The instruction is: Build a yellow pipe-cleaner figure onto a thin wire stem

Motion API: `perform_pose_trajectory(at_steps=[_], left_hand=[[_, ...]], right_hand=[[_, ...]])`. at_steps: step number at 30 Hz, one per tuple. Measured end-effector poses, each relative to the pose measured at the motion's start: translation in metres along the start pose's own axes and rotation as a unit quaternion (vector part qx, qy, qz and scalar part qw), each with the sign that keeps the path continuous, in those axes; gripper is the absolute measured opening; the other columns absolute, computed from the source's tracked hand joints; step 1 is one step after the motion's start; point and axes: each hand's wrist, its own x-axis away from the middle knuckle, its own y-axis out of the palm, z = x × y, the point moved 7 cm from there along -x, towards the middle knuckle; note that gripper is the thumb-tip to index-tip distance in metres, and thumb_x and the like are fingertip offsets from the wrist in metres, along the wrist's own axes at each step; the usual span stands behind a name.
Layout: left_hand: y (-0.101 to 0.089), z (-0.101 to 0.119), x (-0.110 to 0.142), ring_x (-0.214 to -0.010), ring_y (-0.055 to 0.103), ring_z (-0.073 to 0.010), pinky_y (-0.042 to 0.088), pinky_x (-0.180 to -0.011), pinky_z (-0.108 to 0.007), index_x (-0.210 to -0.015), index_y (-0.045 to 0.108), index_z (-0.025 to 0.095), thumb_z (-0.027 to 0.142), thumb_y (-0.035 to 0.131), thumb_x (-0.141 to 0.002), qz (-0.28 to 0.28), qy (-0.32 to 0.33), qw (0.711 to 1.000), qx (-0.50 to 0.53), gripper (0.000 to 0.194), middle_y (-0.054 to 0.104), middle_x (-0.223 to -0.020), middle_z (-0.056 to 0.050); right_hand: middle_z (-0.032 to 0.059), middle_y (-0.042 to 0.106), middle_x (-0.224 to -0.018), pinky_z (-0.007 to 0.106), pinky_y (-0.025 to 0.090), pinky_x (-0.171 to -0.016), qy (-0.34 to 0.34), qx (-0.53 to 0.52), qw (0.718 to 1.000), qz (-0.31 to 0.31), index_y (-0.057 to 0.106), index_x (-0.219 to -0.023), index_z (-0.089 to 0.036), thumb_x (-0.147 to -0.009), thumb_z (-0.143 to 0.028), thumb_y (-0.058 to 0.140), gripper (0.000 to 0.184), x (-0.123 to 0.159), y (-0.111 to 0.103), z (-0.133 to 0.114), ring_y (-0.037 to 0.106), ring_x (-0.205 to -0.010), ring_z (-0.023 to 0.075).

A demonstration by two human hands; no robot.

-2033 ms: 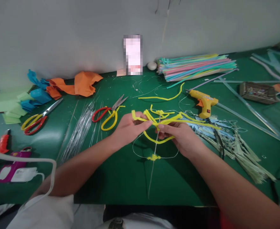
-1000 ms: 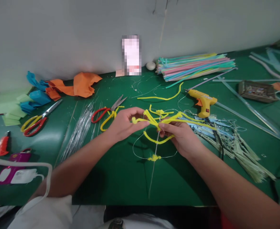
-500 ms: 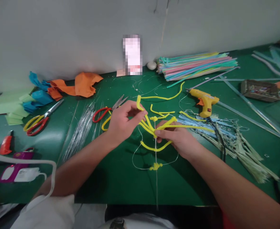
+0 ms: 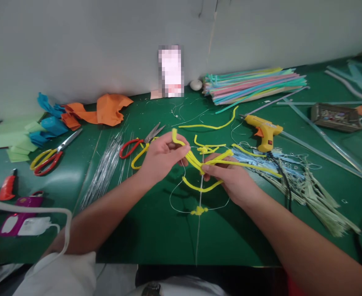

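Between my hands is a bunch of yellow pipe cleaners (image 4: 196,161) worked onto thin wire. My left hand (image 4: 165,154) pinches the strands that run up and left, one bent end poking above the fingers. My right hand (image 4: 226,174) grips the bunch where the strands meet, and other strands stick out to the right past it. Below hangs a wire ring carrying a curved yellow piece (image 4: 201,190) and a small yellow curled cluster (image 4: 199,211). Red-handled scissors (image 4: 131,148) lie just beyond my left hand, beside a loop of yellow pipe cleaner (image 4: 137,161).
A yellow glue gun (image 4: 265,130) with a black cord lies right. Behind it is a bundle of coloured pipe cleaners (image 4: 255,86). Silver wires (image 4: 103,172), another pair of scissors (image 4: 56,154) and crumpled orange paper (image 4: 111,109) lie left. A small tray (image 4: 335,117) sits far right.
My left hand has moved slightly left and down, drawing the upper strands together. The hanging ring and its cluster have shifted a little up and left; my right hand has barely moved.
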Motion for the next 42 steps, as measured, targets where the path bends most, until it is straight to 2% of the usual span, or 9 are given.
perform_pose_trajectory(at_steps=[3, 5, 11, 15, 20, 28, 34, 39, 42], left_hand=[[0.007, -0.008, 0.002, -0.051, 0.063, -0.0088, 0.051, -0.051, -0.019, -0.08, 0.065, 0.014, 0.027, 0.07, -0.078, -0.039, -0.064, 0.997, -0.013, 0.015, 0.062, -0.061, 0.003], [0.01, -0.01, 0.004, -0.052, 0.063, -0.0085, 0.052, -0.052, -0.019, -0.078, 0.065, 0.013, 0.027, 0.07, -0.077, -0.044, -0.087, 0.995, -0.017, 0.015, 0.062, -0.062, 0.002], [0.012, -0.008, 0.006, -0.051, 0.061, -0.0082, 0.05, -0.053, -0.019, -0.073, 0.064, 0.013, 0.024, 0.071, -0.075, -0.036, -0.103, 0.993, -0.036, 0.013, 0.061, -0.058, 0.002], [0.013, -0.008, 0.007, -0.051, 0.062, -0.009, 0.051, -0.054, -0.02, -0.073, 0.064, 0.012, 0.023, 0.072, -0.075, -0.041, -0.111, 0.992, -0.039, 0.013, 0.063, -0.057, 0.001], [0.013, -0.009, 0.008, -0.051, 0.062, -0.0094, 0.052, -0.054, -0.021, -0.073, 0.064, 0.013, 0.026, 0.068, -0.078, -0.035, -0.105, 0.994, -0.026, 0.015, 0.063, -0.059, 0.001], [0.009, -0.02, 0.007, -0.05, 0.061, -0.0113, 0.052, -0.053, -0.025, -0.067, 0.066, 0.014, 0.037, 0.056, -0.087, -0.018, -0.113, 0.993, 0.034, 0.031, 0.063, -0.058, -0.001], [0.005, -0.022, 0.004, -0.049, 0.06, -0.0113, 0.052, -0.052, -0.025, -0.066, 0.066, 0.015, 0.04, 0.062, -0.083, 0.001, -0.114, 0.993, 0.023, 0.03, 0.063, -0.058, -0.001], [-0.002, -0.018, 0.001, -0.047, 0.058, -0.0097, 0.049, -0.05, -0.022, -0.067, 0.064, 0.016, 0.037, 0.069, -0.079, 0.031, -0.067, 0.997, -0.002, 0.024, 0.06, -0.054, 0.002], [-0.005, -0.018, 0.001, -0.046, 0.058, -0.0091, 0.049, -0.049, -0.022, -0.071, 0.063, 0.017, 0.036, 0.072, -0.075, 0.053, -0.062, 0.997, 0.011, 0.022, 0.059, -0.055, 0.004]], right_hand=[[-0.0025, 0.061, -0.061, 0.031, 0.045, -0.063, -0.006, 0.002, 1.0, 0.008, 0.066, -0.071, -0.021, -0.071, -0.032, 0.078, 0.016, 0.0, 0.0, -0.001, 0.058, -0.058, 0.0138], [-0.0024, 0.061, -0.061, 0.031, 0.046, -0.063, -0.009, 0.006, 1.0, 0.009, 0.066, -0.07, -0.021, -0.07, -0.032, 0.078, 0.016, 0.0, 0.001, -0.001, 0.058, -0.058, 0.0139], [-0.0028, 0.061, -0.06, 0.031, 0.047, -0.064, 0.007, 0.004, 1.0, 0.02, 0.068, -0.073, -0.022, -0.069, -0.035, 0.079, 0.018, 0.0, 0.0, 0.003, 0.058, -0.058, 0.0143], [-0.0016, 0.065, -0.068, 0.031, 0.047, -0.062, 0.012, 0.011, 1.0, 0.02, 0.071, -0.073, -0.022, -0.066, -0.037, 0.082, 0.02, -0.002, -0.001, 0.004, 0.059, -0.059, 0.0135], [-0.0011, 0.063, -0.061, 0.031, 0.047, -0.061, -0.004, 0.026, 0.999, 0.032, 0.07, -0.066, -0.02, -0.069, -0.038, 0.081, 0.02, -0.002, -0.003, 0.001, 0.058, -0.057, 0.0138], [-0.0012, 0.063, -0.057, 0.031, 0.047, -0.063, -0.023, 0.058, 0.998, 0.031, 0.069, -0.064, -0.021, -0.073, -0.038, 0.078, 0.02, -0.001, -0.003, -0.005, 0.059, -0.058, 0.0144], [-0.0017, 0.063, -0.057, 0.032, 0.047, -0.064, -0.02, 0.056, 0.997, 0.04, 0.069, -0.066, -0.022, -0.072, -0.038, 0.078, 0.019, 0.0, -0.003, -0.006, 0.058, -0.058, 0.0152], [-0.0018, 0.063, -0.058, 0.031, 0.045, -0.065, -0.02, 0.052, 0.998, 0.037, 0.069, -0.066, -0.022, -0.072, -0.037, 0.078, 0.019, 0.0, -0.004, -0.005, 0.058, -0.058, 0.0146], [-0.002, 0.064, -0.058, 0.031, 0.045, -0.065, -0.018, 0.053, 0.998, 0.043, 0.07, -0.069, -0.022, -0.072, -0.037, 0.079, 0.018, 0.0, -0.007, -0.003, 0.059, -0.059, 0.0147]])
